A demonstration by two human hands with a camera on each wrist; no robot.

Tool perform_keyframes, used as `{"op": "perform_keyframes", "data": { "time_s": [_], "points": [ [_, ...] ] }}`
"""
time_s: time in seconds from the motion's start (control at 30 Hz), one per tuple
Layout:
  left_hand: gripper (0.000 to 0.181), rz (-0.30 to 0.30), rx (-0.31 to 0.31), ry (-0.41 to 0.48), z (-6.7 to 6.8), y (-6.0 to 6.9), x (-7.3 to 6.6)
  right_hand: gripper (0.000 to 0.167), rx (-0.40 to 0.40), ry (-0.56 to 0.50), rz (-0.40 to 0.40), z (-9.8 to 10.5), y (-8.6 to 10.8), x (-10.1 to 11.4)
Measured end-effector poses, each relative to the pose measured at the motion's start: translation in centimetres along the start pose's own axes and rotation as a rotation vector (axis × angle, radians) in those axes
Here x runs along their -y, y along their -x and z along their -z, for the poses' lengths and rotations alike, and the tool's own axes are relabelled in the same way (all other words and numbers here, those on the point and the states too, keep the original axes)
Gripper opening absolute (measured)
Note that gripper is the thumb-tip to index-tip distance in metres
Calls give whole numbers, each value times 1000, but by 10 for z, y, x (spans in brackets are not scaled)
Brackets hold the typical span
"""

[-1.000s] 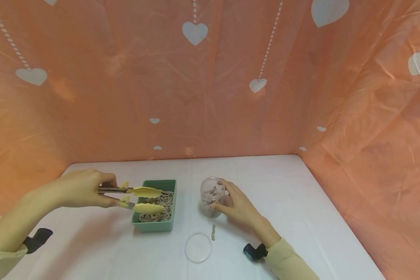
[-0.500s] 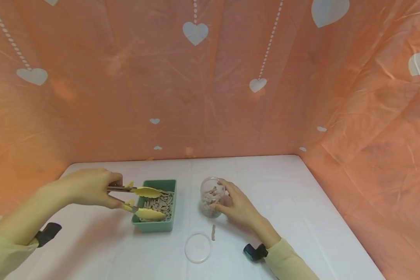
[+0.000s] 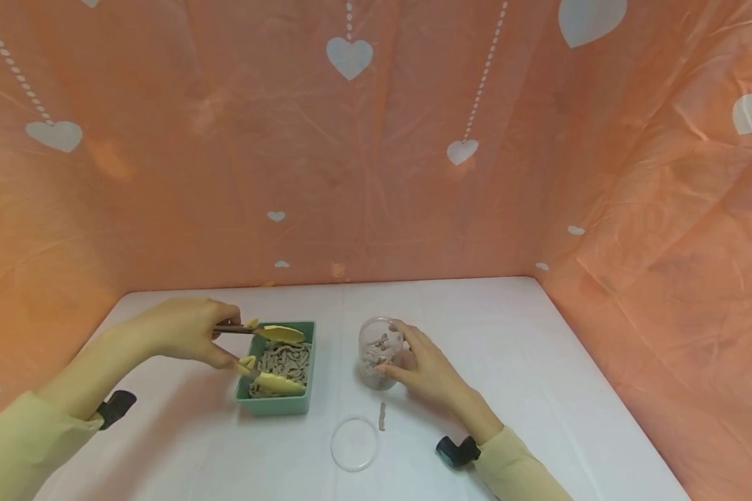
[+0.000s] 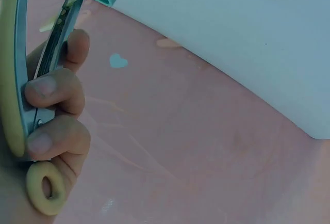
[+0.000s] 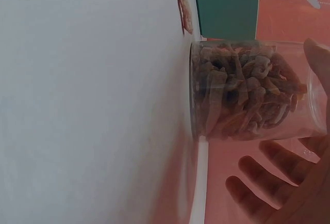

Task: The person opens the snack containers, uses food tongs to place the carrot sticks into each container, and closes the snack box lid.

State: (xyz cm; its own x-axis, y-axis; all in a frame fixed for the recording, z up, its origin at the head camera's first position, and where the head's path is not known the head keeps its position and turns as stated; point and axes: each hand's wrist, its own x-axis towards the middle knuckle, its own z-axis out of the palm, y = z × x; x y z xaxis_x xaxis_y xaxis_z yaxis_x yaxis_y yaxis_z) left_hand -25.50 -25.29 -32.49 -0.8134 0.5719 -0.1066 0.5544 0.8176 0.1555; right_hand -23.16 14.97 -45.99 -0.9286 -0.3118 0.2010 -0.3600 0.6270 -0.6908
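My left hand (image 3: 191, 332) grips a pair of tongs with yellow tips (image 3: 278, 383), spread apart over the brown sticks in a green tray (image 3: 280, 406). In the left wrist view, fingers (image 4: 56, 92) curl round the metal handles. With thumb and fingertips, my right hand (image 3: 427, 365) holds the upper part of a clear jar (image 3: 381, 337) standing upright on the table. Brown pieces (image 5: 242, 90) fill much of the jar in the right wrist view, where several fingers (image 5: 268, 177) spread beside it.
On the white table (image 3: 507, 334), a clear ring-shaped lid (image 3: 333, 451) lies in front of the tray and jar. One loose brown stick (image 3: 382, 416) lies between lid and jar. An orange curtain (image 3: 413, 209) with hearts hangs behind.
My left hand has moved to the right with the tongs, whose tips have spread wider over the tray. The right hand and the jar have stayed in place.
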Motion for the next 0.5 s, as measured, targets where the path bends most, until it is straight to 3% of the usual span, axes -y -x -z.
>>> {"op": "perform_keyframes", "data": {
  "time_s": [0.23, 0.5],
  "points": [
    [43, -57, 22, 39, -2, -7, 14, 85, 16, -8, -1, 0, -1, 1],
    [41, -71, 54, 81, -2, -13, 16, 85, 1, -5, -3, 1, 0, 0]
  ]
}}
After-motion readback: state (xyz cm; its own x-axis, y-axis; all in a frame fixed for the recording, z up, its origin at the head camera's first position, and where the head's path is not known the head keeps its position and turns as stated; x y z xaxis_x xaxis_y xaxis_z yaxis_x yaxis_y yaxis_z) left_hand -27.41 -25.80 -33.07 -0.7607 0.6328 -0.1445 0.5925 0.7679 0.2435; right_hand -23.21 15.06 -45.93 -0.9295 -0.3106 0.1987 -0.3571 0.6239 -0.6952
